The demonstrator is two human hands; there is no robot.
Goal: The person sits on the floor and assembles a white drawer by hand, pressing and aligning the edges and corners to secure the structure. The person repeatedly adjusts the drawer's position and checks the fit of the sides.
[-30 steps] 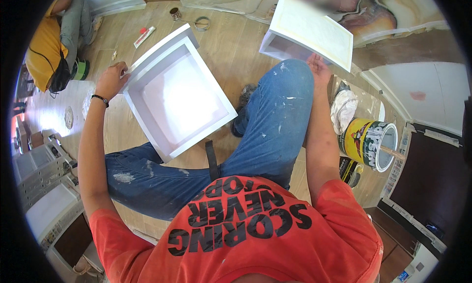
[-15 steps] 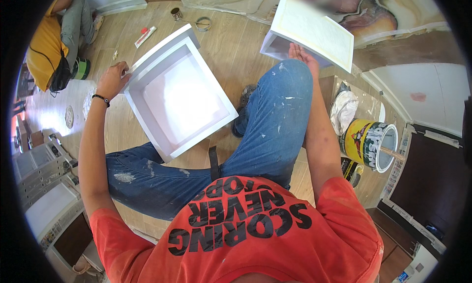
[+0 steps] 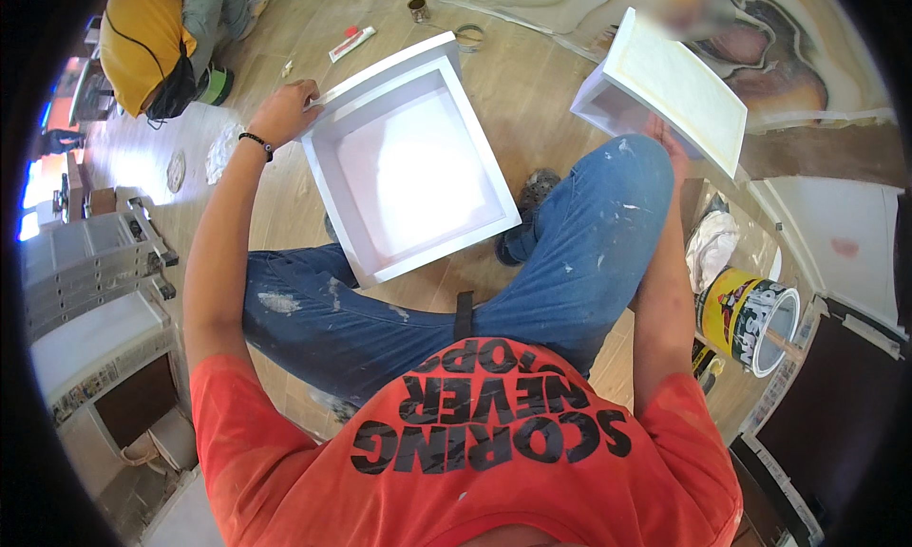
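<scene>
A white open-topped drawer-like box [image 3: 480, 143] sits tilted between my legs, its thicker front panel facing away from me. My left hand [image 3: 285, 112] is closed on the left end of that panel, thumb and fingers pinching its edge. Past my right knee, a second white box [image 3: 679, 86] stands on its side, its broad pale panel with a yellowish border turned upward. My right hand [image 3: 669, 146] rests against its near side, fingers stretched out and pointing away. The knee covers part of that hand.
On the wooden floor lie a tube [image 3: 352, 44] with a red cap, a small tin [image 3: 418, 11] and a tape roll [image 3: 468, 38]. A yellow paint bucket [image 3: 736, 311] and a white cloth [image 3: 712, 248] are at right. A person in yellow [image 3: 142, 44] sits far left; a ladder [image 3: 90, 253] lies nearer.
The view has turned, so the scene sits further right. My left hand keeps its hold on the box. Less of my right hand's fingers shows beside the second box.
</scene>
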